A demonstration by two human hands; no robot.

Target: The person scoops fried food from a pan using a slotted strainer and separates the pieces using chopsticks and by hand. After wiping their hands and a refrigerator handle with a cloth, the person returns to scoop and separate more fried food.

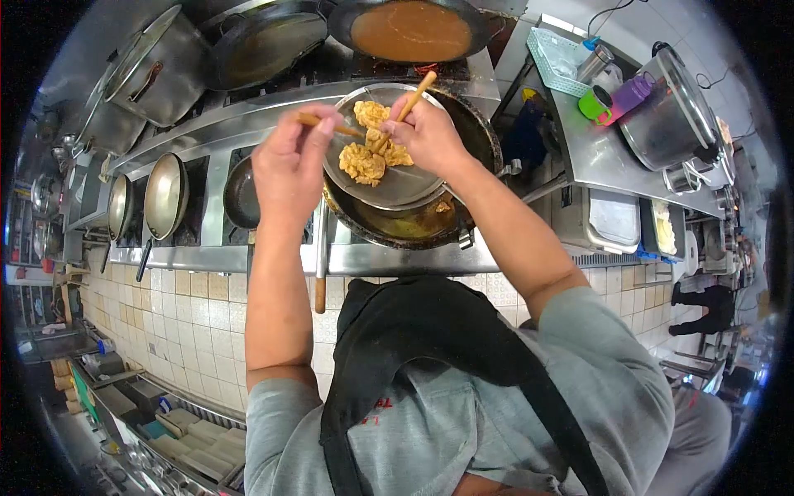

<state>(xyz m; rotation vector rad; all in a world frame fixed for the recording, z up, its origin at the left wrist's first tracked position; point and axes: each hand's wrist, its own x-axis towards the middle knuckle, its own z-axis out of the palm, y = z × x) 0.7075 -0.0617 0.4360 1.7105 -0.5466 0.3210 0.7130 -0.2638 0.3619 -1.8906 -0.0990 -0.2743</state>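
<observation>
Several golden fried battered pieces (362,164) lie on a round metal strainer (405,194), which sits over a big dark wok of oil (397,225). My left hand (294,153) is closed on a wooden stick (343,127) whose tip reaches the food. In my right hand (426,136) is another wooden stick (418,93), slanting down into the middle of the pieces. Both hands are above the strainer, and its far rim shows behind them. A small browned piece (444,204) shows in the wok by the strainer's right edge.
A long wood-ended handle (320,291) juts over the stove's front edge. To the left are a small black pan (242,194) and steel pans (166,197). Behind stands a wok of brown liquid (411,31). At right, a steel table (595,149) carries a large pot (668,107).
</observation>
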